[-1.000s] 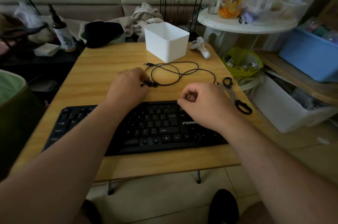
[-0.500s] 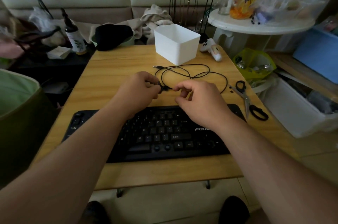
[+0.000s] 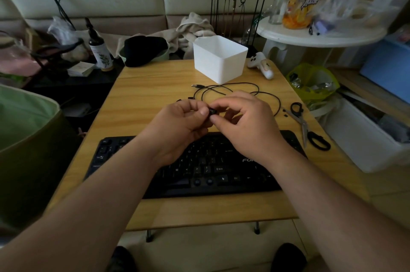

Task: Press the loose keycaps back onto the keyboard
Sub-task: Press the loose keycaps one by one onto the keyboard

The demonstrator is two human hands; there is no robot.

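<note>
Above the keyboard's (image 3: 199, 160) far edge, head view: both hands meet over the wooden table (image 3: 144, 94). A small black keycap (image 3: 212, 112) sits between them, off the board. Right hand (image 3: 248, 125) has fingers curled, thumb and forefinger tips pinching the keycap. Left hand (image 3: 177, 125) is palm-up-ish, fingers curled inward, thumb tip right against the same keycap; cannot tell whether anything else lies inside that curl. Keyboard is black, lying flat near the table's front edge, partly covered by both wrists; which sockets are bare is too dark to tell. Two more small dark bits (image 3: 184, 99) lie on the table just beyond the left hand, likely keycaps, too small to confirm. Black cable (image 3: 235, 87) loops across the tabletop behind the hands, its plug end to the left of the loop. White plastic bin (image 3: 219, 58) stands upright at the back of the table. Black-handled scissors (image 3: 307, 127) lie to the right of the keyboard, near the table's edge. White game controller (image 3: 261, 65) rests at the far right corner, beside the bin.
</note>
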